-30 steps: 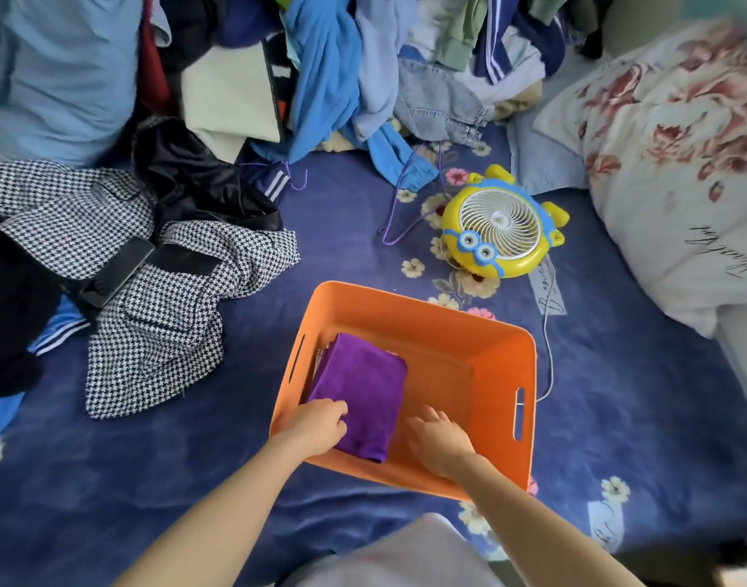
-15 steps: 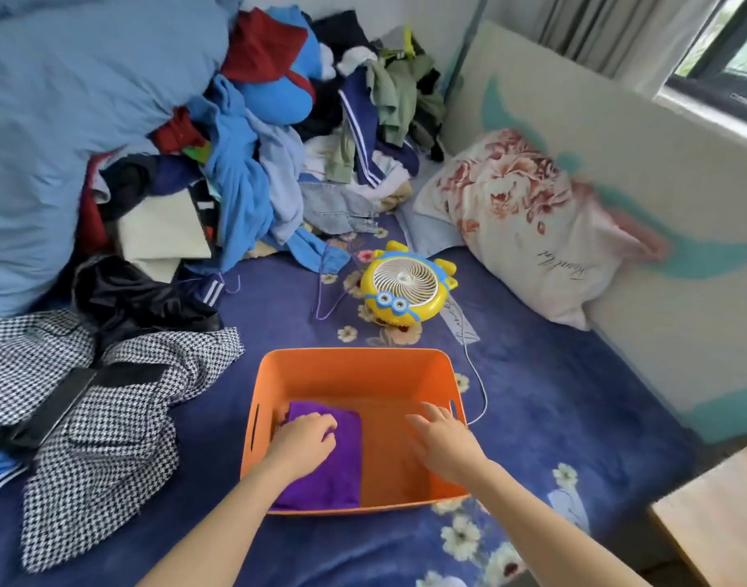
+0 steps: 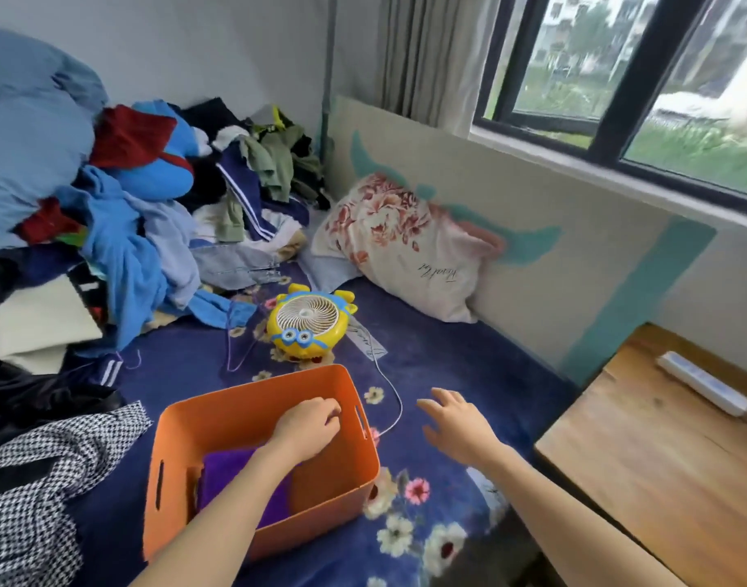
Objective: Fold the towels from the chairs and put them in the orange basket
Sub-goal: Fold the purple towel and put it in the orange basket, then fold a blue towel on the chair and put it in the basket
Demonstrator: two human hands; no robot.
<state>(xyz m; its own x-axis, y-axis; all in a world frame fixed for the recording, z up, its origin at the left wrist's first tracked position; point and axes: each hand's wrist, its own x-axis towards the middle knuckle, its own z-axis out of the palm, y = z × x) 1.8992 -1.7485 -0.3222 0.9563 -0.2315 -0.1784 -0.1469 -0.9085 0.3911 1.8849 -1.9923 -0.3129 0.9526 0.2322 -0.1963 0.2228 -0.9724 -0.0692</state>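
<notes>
The orange basket (image 3: 337, 476) sits on the blue flowered bedspread in front of me. A folded purple towel (image 3: 223, 472) lies flat in its left half. My left hand (image 3: 306, 425) reaches over the towel into the basket's right side, fingers curled by the right wall near the handle slot, holding nothing I can see. My right hand (image 3: 456, 421) hovers outside the basket to its right, above the bedspread, fingers spread and empty. No chairs are in view.
A yellow toy fan (image 3: 308, 326) with a white cord lies just behind the basket. A big heap of clothes (image 3: 151, 230) fills the left and back. A flowered pillow (image 3: 401, 243) leans on the wall. A wooden table (image 3: 659, 451) with a power strip (image 3: 702, 383) stands at right.
The view has lifted and swung right. My left hand has come off the purple towel toward the basket's right wall. My right hand has left the basket and moved out to the right.
</notes>
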